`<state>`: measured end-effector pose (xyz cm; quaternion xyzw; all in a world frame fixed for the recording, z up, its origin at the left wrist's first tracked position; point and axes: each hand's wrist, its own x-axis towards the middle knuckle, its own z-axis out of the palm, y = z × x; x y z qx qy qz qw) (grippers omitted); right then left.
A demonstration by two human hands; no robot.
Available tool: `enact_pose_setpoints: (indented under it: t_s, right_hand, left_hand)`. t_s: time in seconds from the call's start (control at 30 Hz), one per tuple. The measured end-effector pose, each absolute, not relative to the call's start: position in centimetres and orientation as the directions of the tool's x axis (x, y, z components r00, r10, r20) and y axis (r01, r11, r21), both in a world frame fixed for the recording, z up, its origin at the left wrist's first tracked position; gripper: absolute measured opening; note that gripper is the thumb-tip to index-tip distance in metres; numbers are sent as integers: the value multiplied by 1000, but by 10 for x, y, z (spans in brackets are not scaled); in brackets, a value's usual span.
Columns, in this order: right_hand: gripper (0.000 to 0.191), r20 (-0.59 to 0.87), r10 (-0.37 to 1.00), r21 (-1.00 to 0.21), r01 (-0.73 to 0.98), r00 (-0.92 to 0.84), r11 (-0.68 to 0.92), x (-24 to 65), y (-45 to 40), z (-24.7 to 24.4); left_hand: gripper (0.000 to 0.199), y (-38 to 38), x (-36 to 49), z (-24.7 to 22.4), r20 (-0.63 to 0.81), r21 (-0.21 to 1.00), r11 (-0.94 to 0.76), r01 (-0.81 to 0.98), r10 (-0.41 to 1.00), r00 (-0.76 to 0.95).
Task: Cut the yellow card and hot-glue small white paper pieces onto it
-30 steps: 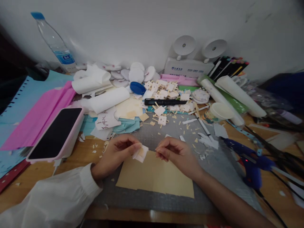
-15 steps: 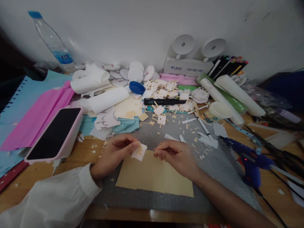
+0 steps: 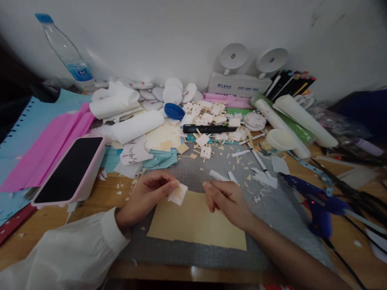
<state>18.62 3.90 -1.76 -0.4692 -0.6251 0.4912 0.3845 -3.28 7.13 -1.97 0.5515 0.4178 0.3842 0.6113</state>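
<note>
Between thumb and fingers, my left hand (image 3: 151, 191) pinches a small white paper piece (image 3: 180, 196) with a tan patch on it. To its right, my right hand (image 3: 228, 201) is closed, thumb against the curled fingers; whether anything tiny is between them is hidden. Beneath both hands a tan paper sheet (image 3: 196, 225) lies on the grey cutting mat (image 3: 187, 257). Beyond the hands is a pile of small white squares with tan strips (image 3: 205, 152), some with little faces drawn on them. A black cutter (image 3: 210, 129) rests across the pile.
A pink-cased phone (image 3: 69, 171) lies left, near pink paper (image 3: 51, 149) and a water bottle (image 3: 68, 52). White paper rolls (image 3: 139, 127) are behind. At right are a blue glue gun (image 3: 314, 199) with its cord, a paper cup (image 3: 279, 141) and scissors (image 3: 359, 197).
My right hand has shifted slightly right, away from the white piece, and its fingers have curled in more. My left hand stays almost where it was.
</note>
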Motion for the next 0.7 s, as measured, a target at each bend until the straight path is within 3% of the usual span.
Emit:
enact_pose_setpoints:
  t_s: [0.07, 0.13, 0.23, 0.27, 0.33, 0.57, 0.7]
  right_hand:
    - [57, 11, 976, -978, 201, -217, 56, 187, 40, -19]
    - [52, 21, 981, -978, 198, -193, 60, 187, 42, -20]
    - [17, 112, 975, -967, 205, -193, 151, 184, 45, -22]
    - [14, 138, 969, -962, 206, -204, 180, 183, 46, -22]
    - [21, 146, 961, -963, 189, -234, 192, 180, 46, -23]
    - [4, 141, 938, -957, 198, -318, 211, 176, 40, -27]
    - [9, 173, 938, -943, 224, -301, 246, 174, 38, -31]
  left_hand:
    - [14, 72, -32, -19, -83, 996, 90, -3, 929, 360]
    - [14, 73, -31, -18, -76, 997, 80, 3, 929, 362]
    - [11, 73, -31, -17, -41, 999, 34, 26, 924, 380]
    - [10, 73, -31, -16, -24, 999, 11, 37, 921, 388]
    - [9, 72, -32, -17, 3, 998, -29, 59, 914, 406]
    - [9, 67, -29, -19, -8, 988, -70, 140, 871, 491]
    - [8, 67, -28, -16, 50, 962, -185, 202, 843, 535]
